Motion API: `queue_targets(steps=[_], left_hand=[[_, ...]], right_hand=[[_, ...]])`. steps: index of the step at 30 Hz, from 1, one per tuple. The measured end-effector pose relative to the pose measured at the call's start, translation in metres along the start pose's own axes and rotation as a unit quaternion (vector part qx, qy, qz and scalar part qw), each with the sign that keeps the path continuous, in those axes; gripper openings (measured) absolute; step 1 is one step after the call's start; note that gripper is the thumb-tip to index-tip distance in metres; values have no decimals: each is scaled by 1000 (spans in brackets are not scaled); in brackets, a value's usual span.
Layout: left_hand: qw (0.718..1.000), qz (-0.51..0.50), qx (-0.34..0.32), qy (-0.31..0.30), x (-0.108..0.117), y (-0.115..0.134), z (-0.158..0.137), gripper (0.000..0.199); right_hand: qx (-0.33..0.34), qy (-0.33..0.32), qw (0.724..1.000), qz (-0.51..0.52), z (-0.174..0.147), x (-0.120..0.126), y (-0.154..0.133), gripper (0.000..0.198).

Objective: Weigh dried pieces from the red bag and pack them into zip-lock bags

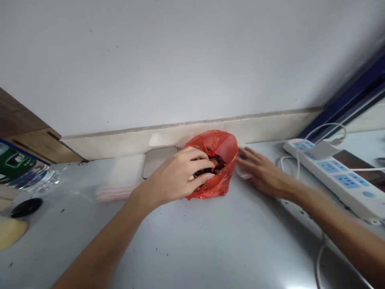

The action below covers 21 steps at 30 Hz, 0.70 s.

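Bare forearms (105, 245) reach to a red plastic bag (221, 182) at the wall

The forearms come in from both lower corners and meet at the bag, which stands mouth up on the table near the wall, its rim spread wide, presumably to give the fingers room. The left hand (180, 170) lies over its near-left edge, half curled, fingertips among dark brown pieces (220, 163); whether it grips any cannot be told. The right hand (260, 170) is blurred just beside the bag's right side, fingers fairly straight, close to some clear film (244, 173); its hold is unclear, though it may be there to steady the bag.

A grey flat box (159, 159) and folded white bags (118, 188) lie to the left, perhaps kept within reach. The pale table (180, 249) carries dark specks, a black lid (26, 207) and a bottle (21, 164) at far left, and a power strip (337, 170) with cables at right. Behind rise a tiled skirting (120, 143), a plain wall (192, 60) and a blue frame (351, 90)
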<state>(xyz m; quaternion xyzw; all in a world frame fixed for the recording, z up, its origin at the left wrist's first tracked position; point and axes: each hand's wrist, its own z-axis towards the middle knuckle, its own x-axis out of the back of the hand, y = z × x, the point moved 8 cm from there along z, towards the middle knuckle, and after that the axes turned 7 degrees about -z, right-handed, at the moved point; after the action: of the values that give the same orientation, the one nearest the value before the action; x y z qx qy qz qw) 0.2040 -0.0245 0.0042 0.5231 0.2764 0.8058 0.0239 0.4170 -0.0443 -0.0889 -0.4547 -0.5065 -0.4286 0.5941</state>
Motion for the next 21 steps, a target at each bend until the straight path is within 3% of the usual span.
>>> queue_targets(steps=[3,7,10,12,13,15,18,21], left_hand=[[999,-11,16,-29,-5,0,2,23],[998,-24,29,-59,-4,-1,1,21],[997,-20,52,-56,8,-5,-4,20],[996,-10,74,-51,17,-11,-10,20],[995,-6,85,-48,21,-14,-13,20],[993,-5,108,-44,29,-21,-21,24],[989,-19,139,-36,38,-29,-31,25],[985,-29,169,-35,45,-34,-39,23]], right_hand=[[25,-57,998,1,-1,-23,-4,72],[-15,-83,995,47,3,-4,-3,77],[-49,70,994,74,7,48,-18,58],[-33,185,979,82,9,82,-44,45],[-18,207,975,78,12,92,-60,40],[15,171,983,59,26,94,-91,32],[20,17,998,51,54,63,-113,18],[18,-11,995,102,75,43,-114,13]])
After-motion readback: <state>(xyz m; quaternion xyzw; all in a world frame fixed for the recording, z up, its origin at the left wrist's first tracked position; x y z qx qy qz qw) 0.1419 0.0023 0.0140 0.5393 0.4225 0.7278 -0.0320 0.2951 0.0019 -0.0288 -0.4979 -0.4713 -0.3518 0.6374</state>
